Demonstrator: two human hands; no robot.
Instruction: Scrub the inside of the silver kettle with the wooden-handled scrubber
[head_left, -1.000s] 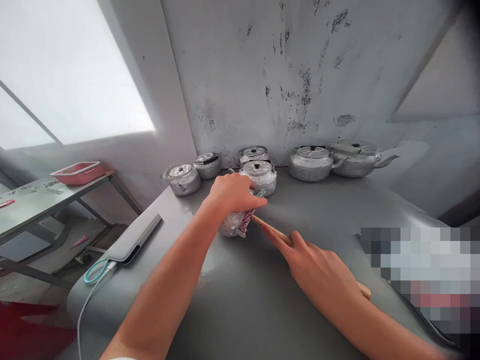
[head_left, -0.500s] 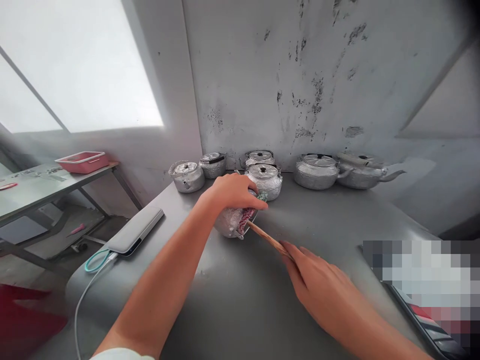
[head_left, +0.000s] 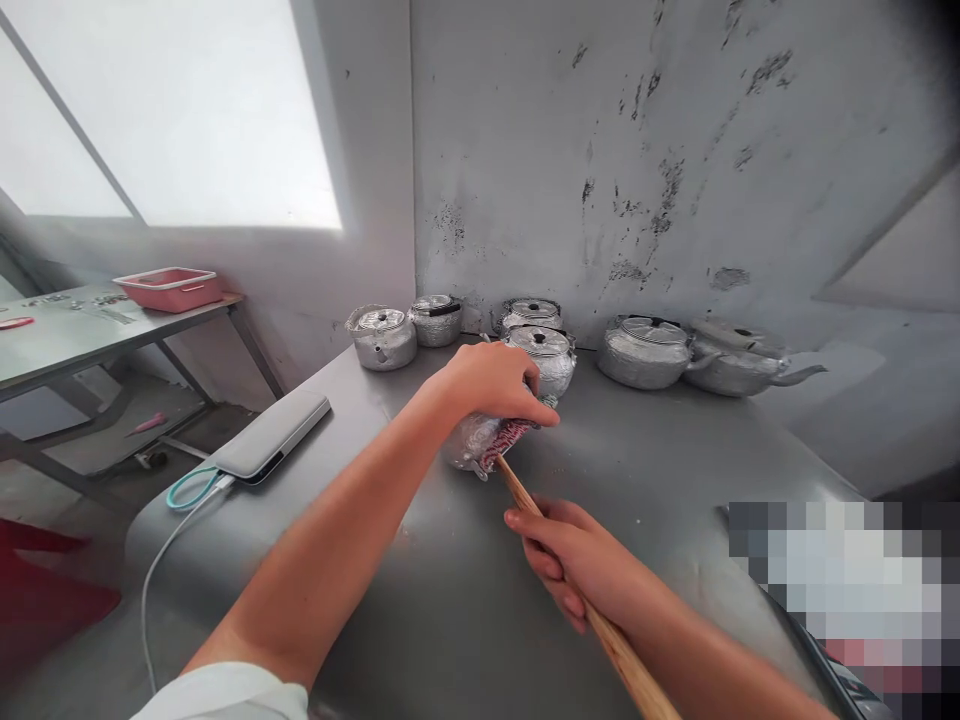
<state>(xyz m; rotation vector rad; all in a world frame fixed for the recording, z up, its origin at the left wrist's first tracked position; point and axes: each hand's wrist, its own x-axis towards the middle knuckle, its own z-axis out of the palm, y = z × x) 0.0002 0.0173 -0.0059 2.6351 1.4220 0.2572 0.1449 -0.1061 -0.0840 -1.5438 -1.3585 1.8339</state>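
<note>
Small dimpled aluminium kettle (head_left: 471,443) pinned on grey worktop (head_left: 637,450) by closed left hand (head_left: 495,380); right hand (head_left: 574,560) now fists wooden brush handle (head_left: 592,620), previously fingers extended.

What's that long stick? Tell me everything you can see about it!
The stick is a plain, light-brown wooden rod. It slants from the bottom edge of the picture up to a small silver kettle lying on its side. The right hand grips its middle; a reddish cloth covers its far end, and the left hand holds the kettle.

Single head-worn view, forward and down, close over grey table (head_left: 675,470).
</note>
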